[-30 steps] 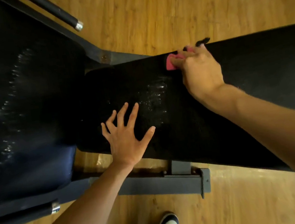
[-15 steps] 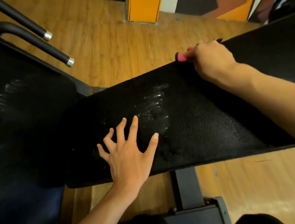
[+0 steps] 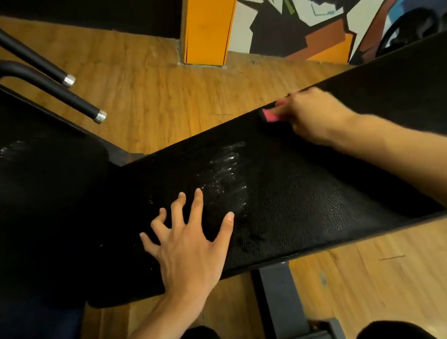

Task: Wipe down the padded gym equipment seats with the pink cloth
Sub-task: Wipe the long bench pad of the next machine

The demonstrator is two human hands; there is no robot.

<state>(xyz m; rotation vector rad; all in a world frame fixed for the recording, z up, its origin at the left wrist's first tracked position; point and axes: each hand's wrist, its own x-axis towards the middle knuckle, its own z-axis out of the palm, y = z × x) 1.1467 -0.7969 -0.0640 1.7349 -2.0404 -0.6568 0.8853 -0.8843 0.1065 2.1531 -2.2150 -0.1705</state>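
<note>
Gripping a pink cloth [image 3: 269, 114], the right hand [image 3: 313, 115] is pressing it against the far edge of a black bench pad [image 3: 292, 194], fingers curled over the cloth so that only one corner is showing at the fingertips; the hand is blurred. Nearer the camera, the left hand [image 3: 188, 244] is lying flat on the same pad with fingers spread wide, holding nothing, its palm resting close to the near edge. Between the two hands, a wet streak [image 3: 224, 172] is glistening on the pebbled vinyl. To the left, a second black pad [image 3: 17, 181] is sitting just beside the end of the first, also shining with streaks of moisture. A grey steel post [image 3: 279, 302] is standing under the bench pad, joining a frame at the bottom of the view. Beyond the second pad, two black bars [image 3: 38, 66] with silver end caps are slanting over the wood floor [image 3: 154, 93]. An orange pillar [image 3: 209, 16] and a painted mural [image 3: 316, 4] are standing at the back, with a dark weight plate [image 3: 409, 28] leaning near the mural at far right.
</note>
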